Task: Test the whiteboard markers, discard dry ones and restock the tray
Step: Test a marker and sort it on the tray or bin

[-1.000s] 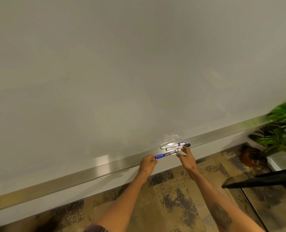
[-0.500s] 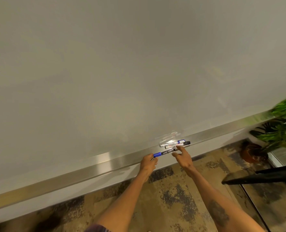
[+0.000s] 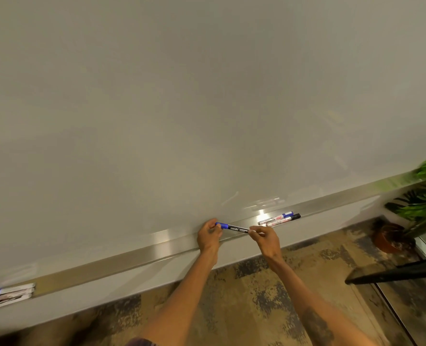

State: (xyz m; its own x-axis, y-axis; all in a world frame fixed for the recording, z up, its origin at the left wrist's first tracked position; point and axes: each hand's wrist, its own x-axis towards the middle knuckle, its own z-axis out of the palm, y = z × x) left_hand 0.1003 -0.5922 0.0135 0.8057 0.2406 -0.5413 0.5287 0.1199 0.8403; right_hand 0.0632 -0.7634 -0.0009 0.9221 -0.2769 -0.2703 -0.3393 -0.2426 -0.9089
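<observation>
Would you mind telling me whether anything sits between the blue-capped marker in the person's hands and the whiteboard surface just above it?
Nothing visible does. The left hand grips the cap end and the right hand the other end of the blue-capped marker, just above the tray. The whiteboard directly above is bare; the two markers lie on the tray, off to the right.

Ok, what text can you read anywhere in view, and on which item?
"camlin": on the black-barrelled marker with blue cap held between left hand and right hand.
Smaller print beside it: blurred.
Labels on tray markers at right and far left: unreadable.
</observation>
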